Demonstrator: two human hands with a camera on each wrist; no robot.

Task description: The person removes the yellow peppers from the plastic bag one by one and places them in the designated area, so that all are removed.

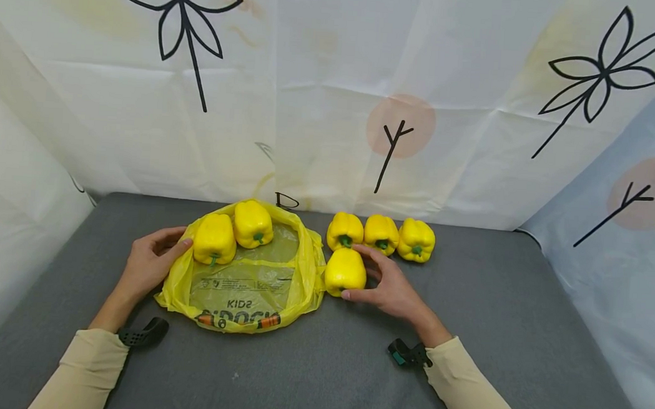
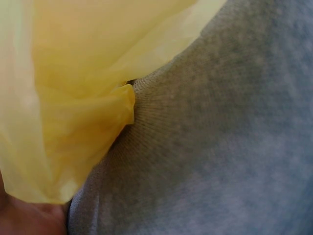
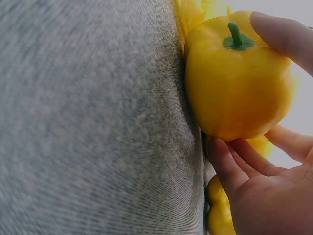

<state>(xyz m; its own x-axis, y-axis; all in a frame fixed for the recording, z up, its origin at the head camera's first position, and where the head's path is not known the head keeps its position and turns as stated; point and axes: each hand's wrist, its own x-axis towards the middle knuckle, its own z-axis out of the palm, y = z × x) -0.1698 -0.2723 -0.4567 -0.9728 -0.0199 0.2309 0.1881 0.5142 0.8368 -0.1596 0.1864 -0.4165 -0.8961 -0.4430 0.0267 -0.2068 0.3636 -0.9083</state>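
A yellow plastic bag point(image 1: 240, 293) lies spread with its mouth open on the grey table. Two yellow bell peppers point(image 1: 214, 240) are in its far left part. My left hand point(image 1: 152, 261) grips the bag's left rim, thumb beside the nearer pepper; in the left wrist view the yellow film point(image 2: 73, 122) hides most of that hand. Just right of the bag, my right hand point(image 1: 393, 283) holds another yellow bell pepper point(image 1: 344, 272) between thumb and fingers. The right wrist view shows this pepper point(image 3: 234, 88) with its green stem near the thumb.
Three more yellow bell peppers point(image 1: 382, 234) stand in a row behind my right hand, right of the bag. A white fabric sheet point(image 1: 320, 148) with leaf drawings hangs along the back of the grey table point(image 1: 494, 333). More fabric hangs at both sides.
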